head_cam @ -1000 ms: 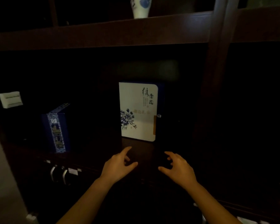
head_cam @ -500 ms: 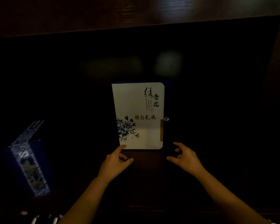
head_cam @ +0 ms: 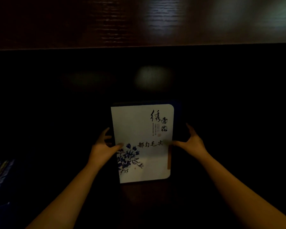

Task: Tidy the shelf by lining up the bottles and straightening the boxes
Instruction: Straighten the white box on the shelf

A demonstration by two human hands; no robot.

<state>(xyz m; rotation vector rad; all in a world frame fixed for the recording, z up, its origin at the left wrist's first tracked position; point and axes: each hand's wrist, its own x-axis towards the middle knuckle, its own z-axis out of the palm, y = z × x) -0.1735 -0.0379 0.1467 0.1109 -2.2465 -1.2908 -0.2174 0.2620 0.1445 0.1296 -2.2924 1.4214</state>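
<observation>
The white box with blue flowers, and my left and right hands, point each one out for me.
white box (head_cam: pixel 142 134), head view, blank upper front panel.
left hand (head_cam: pixel 101 149), head view, back of the hand.
right hand (head_cam: pixel 194 143), head view, back of the hand.

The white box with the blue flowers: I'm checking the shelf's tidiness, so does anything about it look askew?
Slightly. The white box leans, its left edge slanting rather than plumb. Left hand and right hand grip its sides.
</observation>
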